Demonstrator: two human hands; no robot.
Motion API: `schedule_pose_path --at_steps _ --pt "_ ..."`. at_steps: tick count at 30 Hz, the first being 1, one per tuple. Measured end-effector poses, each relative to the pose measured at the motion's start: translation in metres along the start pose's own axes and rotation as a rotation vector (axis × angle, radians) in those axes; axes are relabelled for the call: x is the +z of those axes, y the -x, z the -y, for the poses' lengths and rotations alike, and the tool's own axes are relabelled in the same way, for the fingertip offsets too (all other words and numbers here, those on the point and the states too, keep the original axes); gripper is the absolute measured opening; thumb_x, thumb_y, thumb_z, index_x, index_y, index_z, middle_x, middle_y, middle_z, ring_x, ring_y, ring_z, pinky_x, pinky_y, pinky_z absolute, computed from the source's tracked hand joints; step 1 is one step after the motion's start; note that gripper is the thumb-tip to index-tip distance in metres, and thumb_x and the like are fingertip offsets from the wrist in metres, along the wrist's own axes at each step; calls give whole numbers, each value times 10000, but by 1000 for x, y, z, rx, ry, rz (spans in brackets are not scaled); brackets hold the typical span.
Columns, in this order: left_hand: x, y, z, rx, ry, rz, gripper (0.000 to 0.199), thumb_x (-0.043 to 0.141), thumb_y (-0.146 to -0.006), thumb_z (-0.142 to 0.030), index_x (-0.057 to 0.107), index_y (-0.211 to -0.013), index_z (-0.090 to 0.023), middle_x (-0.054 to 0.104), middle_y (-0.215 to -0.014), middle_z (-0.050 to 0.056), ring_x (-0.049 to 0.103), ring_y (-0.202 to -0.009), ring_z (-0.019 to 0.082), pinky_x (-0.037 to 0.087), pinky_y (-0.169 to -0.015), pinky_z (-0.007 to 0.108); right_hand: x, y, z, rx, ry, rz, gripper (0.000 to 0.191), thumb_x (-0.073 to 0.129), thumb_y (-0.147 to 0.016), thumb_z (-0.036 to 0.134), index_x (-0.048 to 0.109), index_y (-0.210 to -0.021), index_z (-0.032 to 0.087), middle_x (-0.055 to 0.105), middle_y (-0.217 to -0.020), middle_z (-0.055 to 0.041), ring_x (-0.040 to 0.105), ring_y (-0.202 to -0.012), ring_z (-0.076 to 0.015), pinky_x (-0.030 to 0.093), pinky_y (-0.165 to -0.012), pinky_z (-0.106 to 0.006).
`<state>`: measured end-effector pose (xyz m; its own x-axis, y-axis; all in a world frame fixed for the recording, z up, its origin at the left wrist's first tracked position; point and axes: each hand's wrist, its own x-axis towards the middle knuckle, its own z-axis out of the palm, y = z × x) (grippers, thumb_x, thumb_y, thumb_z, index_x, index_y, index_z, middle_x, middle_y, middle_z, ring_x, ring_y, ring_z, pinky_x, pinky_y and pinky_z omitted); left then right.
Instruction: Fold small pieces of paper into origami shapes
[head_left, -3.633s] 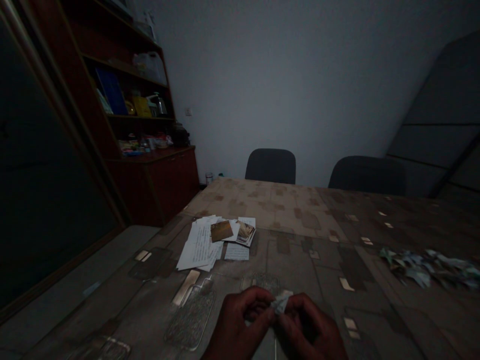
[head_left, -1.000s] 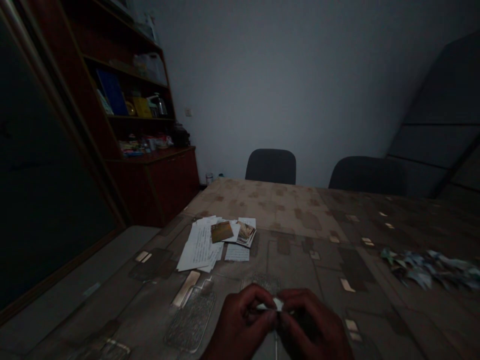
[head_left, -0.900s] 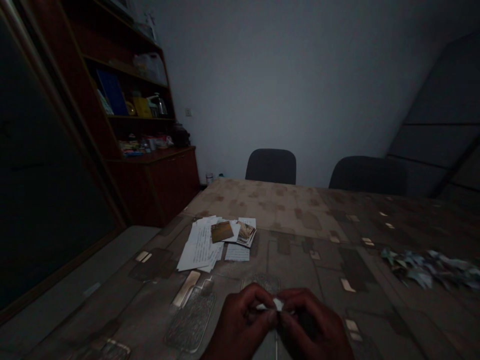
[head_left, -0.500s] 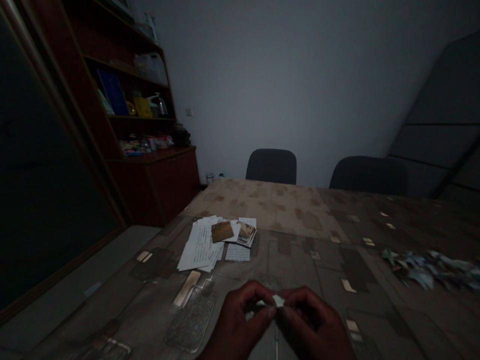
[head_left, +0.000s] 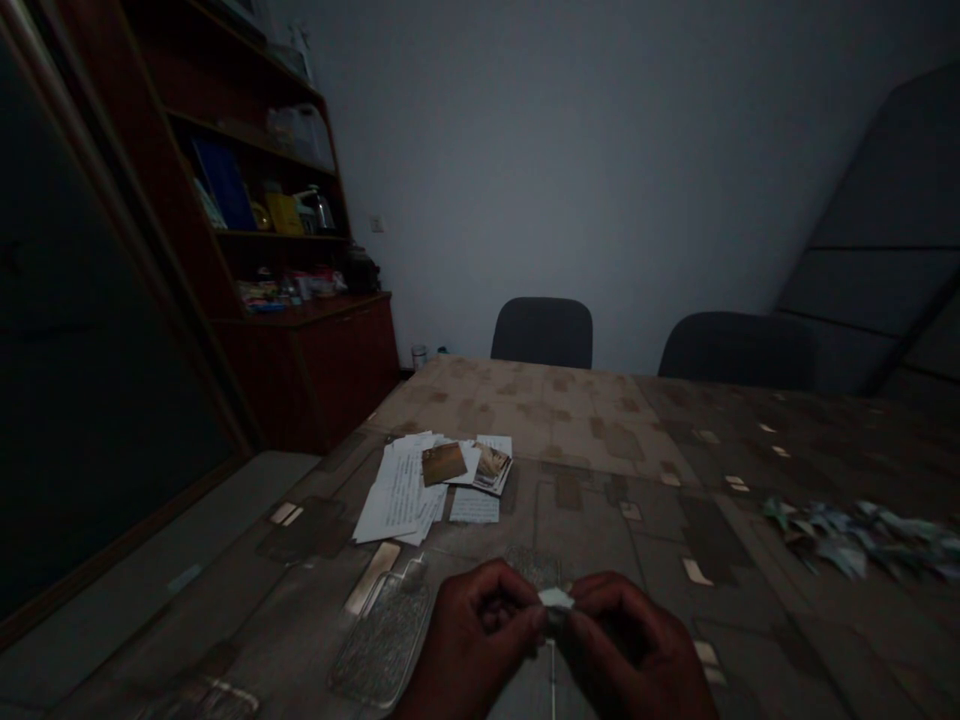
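Between my two hands is a small piece of folded white paper, pinched at both sides above the table's near part. My left hand grips its left end between thumb and index finger, the other fingers curled. On the right end, my right hand closes with thumb and forefinger. The fingertips hide much of the paper's lower part, so its exact shape is unclear. Beyond the hands lies a stack of printed sheets, with a brown picture card and a small pile of picture cards on top.
A patterned cloth covers the table. Many folded paper pieces are heaped at the right. Two dark chairs stand at the far edge. A red-brown cabinet with filled shelves is at the left. The room is dim.
The paper has been turned between my fingertips and shows a wider, flatter white face. My hands have moved slightly apart; both keep their pinch.
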<state>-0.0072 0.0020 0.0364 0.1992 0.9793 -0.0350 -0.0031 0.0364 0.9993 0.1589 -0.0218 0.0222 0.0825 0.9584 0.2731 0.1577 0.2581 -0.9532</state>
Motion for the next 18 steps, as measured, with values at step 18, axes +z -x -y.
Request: schedule_pose_path --at_steps 18 --pt "1 -2 4 -3 102 8 140 656 -715 -217 531 -682 -163 606 -515 -18 575 -472 123 427 -489 212 6 -3 -8 167 -153 -75 297 774 -696 424 615 -633 182 628 -596 3 564 -573 -153 429 -543 -231"
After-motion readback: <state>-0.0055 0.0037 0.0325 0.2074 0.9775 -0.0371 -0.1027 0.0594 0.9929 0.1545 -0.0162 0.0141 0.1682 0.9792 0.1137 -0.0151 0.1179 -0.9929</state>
